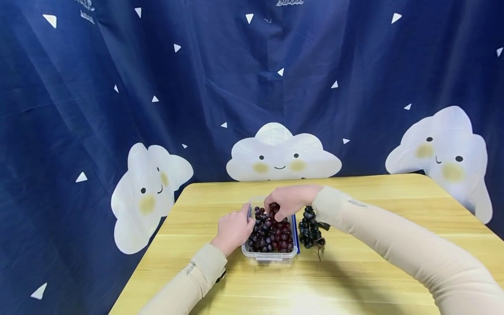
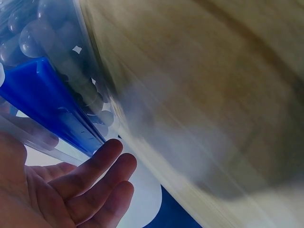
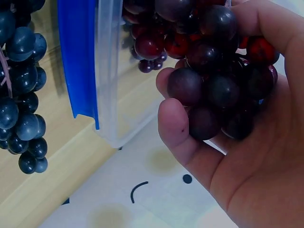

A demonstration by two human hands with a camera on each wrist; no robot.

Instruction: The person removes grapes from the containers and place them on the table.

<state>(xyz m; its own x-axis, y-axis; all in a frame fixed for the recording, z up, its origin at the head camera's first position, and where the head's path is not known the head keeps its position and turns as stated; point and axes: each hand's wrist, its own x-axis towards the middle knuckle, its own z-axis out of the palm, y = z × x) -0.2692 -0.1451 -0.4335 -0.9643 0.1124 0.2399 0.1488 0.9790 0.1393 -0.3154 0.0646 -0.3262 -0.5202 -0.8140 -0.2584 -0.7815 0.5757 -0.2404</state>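
Right hand (image 1: 290, 199): fingers curled round one dark-red bunch (image 3: 219, 91), which we find at the far end of the box (image 1: 269, 256). Left hand (image 1: 234, 228): thumb and fingers gripping its left rim.

On the table (image 1: 189, 227), an upright, open-topped clear plastic container (image 1: 269, 256) with blue side flaps (image 1: 295, 234) holds dark purple grapes (image 1: 258, 232) along its left and glossy dark-red grapes (image 1: 282, 238) along its right, the red bunch's far end gripped.
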